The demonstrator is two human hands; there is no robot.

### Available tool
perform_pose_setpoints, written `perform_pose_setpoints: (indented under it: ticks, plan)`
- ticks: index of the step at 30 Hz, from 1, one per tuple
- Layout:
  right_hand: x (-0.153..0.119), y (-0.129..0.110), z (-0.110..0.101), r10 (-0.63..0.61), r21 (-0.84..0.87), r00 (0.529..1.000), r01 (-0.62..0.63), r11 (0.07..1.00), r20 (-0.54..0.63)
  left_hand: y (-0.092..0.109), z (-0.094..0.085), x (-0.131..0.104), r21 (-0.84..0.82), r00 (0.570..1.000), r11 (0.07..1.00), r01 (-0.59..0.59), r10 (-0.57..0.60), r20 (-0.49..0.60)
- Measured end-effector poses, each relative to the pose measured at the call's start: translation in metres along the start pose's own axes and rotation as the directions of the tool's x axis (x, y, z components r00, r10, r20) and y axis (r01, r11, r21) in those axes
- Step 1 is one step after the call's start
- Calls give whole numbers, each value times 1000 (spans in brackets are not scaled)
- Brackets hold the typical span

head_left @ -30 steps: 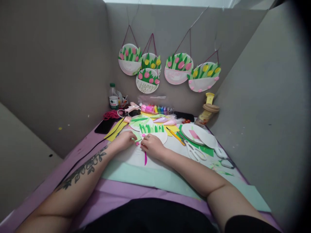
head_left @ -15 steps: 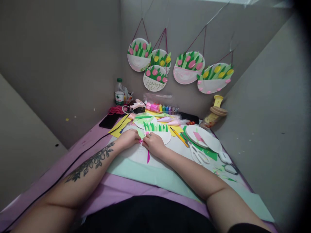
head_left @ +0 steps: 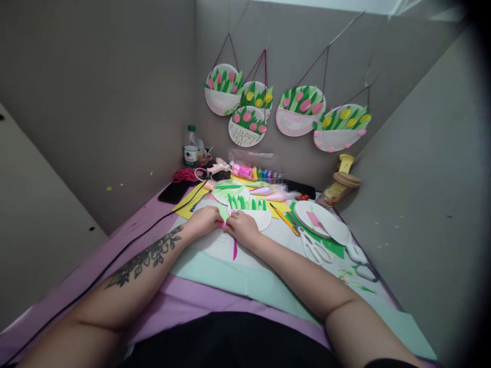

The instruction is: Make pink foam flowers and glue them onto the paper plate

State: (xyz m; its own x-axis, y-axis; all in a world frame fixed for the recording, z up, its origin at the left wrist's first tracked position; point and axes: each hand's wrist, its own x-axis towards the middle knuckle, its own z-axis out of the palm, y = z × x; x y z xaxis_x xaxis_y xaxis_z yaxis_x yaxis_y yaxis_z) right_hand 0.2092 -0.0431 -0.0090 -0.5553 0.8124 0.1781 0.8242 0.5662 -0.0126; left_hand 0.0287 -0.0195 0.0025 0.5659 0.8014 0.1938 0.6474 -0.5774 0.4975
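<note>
Looks like a small craft booth, boxed in by grey partitions [head_left: 146,102] around a lilac-covered table [head_left: 215,296]. Suggests paper handicraft through white-handled scissors [head_left: 317,252], a yellow cutter [head_left: 284,220], coloured paper [head_left: 284,206] and a paper plate with green paper leaves [head_left: 261,220]. Displays similar flower-filled plates [head_left: 301,124], strung up against the rear partition.

Leafy left-forearm tattoo [head_left: 156,252], black top [head_left: 230,340], black sleeve [head_left: 389,363]

Five hanging plate baskets [head_left: 301,125] — two hands [head_left: 243,228] — one green-capped bottle [head_left: 191,153], one brown-lidded jar [head_left: 333,194].
</note>
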Motion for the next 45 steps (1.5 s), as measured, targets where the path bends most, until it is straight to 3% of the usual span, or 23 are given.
perform_pose_setpoints:
  ticks: [10, 21, 26, 31, 36, 41, 45]
  plan:
    - [-9, 8, -5, -15, 26, 999, 16, 1000, -41, -3, 3, 0, -18, 1000, 999, -27, 27, -1]
    - [-2, -3, -5, -20, -29, 1000, 21, 999, 23, -4, 3, 0, -33, 999, 999, -34, 33, -23]
    - [-9, 5, -4, 16, 30, 999, -15, 999, -42, -6, 1, 0, -37, 1000, 999, -12, 12, -12]
    - [-15, 8, -2, -3, 72, 997, 8, 997, -81, -13, -7, -2, -63, 996, 996, 57, -61, -71]
    - [-13, 5, 1, -89, 11, 994, 90, 996, -58, -13, -12, -5, 59, 994, 993, 99, -97, -43]
    - [-14, 5, 7, -113, 0, 994, 113, 994, -13, -7, -12, -6, 243, 990, 963, 113, -129, 53]
    - [-14, 6, 8, -117, 7, 993, 117, 993, -3, -6, -13, -6, 290, 987, 951, 109, -138, 80]
